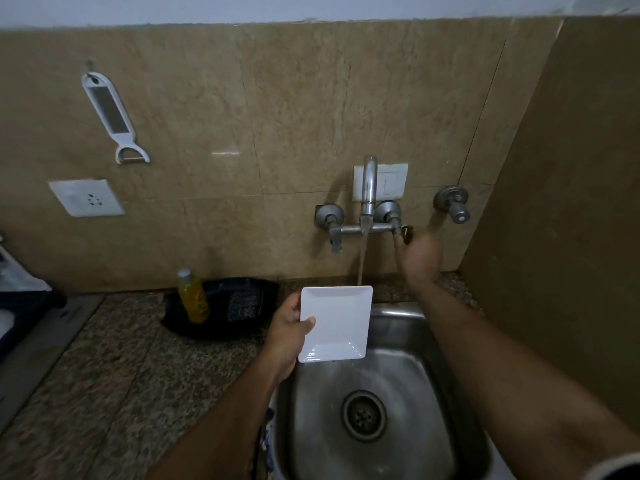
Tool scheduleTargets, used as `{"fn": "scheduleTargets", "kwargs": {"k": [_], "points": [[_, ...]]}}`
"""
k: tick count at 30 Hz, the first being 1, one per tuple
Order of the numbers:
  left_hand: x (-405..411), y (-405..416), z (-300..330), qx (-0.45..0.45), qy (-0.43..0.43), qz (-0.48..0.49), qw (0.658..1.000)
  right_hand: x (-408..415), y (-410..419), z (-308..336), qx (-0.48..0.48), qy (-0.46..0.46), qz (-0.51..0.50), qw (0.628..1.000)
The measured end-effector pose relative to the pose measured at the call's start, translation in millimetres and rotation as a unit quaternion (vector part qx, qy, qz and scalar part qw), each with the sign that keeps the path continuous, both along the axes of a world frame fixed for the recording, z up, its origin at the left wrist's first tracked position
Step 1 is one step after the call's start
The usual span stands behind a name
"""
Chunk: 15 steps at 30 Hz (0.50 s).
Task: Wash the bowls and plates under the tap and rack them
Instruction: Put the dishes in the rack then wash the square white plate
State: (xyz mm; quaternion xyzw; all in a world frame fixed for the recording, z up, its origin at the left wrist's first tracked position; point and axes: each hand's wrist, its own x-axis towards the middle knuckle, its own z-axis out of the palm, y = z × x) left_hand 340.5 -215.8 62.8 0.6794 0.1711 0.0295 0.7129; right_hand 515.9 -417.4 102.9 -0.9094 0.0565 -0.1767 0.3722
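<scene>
A white square plate (337, 322) is held tilted over the left rear of the steel sink (426, 372). My left hand (289, 336) grips the plate's left edge, thumb on its face. My right hand (417, 258) reaches up to the wall and closes on the right tap handle (405, 233). Water runs in a thin stream from the tap spout (367, 188) down behind the plate's top right corner. The drain (363, 415) is bare and the sink basin is wet.
A yellow soap bottle (193, 297) and a dark scrubber (244, 304) stand in a black tray (221, 327) on the granite counter left of the sink. A peeler (112, 119) hangs on the tiled wall above a socket (86, 197). A second valve (453, 202) sticks out at right.
</scene>
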Motion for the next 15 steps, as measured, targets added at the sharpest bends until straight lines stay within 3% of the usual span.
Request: {"fn": "scheduleTargets", "kwargs": {"k": [4, 9, 12, 15], "points": [[-1.5, 2.1, 2.0, 0.006, -0.014, -0.003, 1.0, -5.2, -7.0, -1.8, -0.091, -0.021, 0.042, 0.995], [0.0, 0.0, 6.3, 0.02, -0.023, -0.004, 1.0, -38.0, -11.8, 8.9, -0.068, 0.043, 0.08, 0.994], [1.6, -6.6, 13.8, 0.012, -0.037, 0.008, 0.999, -79.7, -16.8, 0.9, 0.022, 0.106, 0.139, 0.984], [3.4, -11.7, 18.6, 0.01, -0.052, 0.013, 0.999, -121.4, -16.2, -8.4, 0.173, 0.201, 0.343, 0.901]]}}
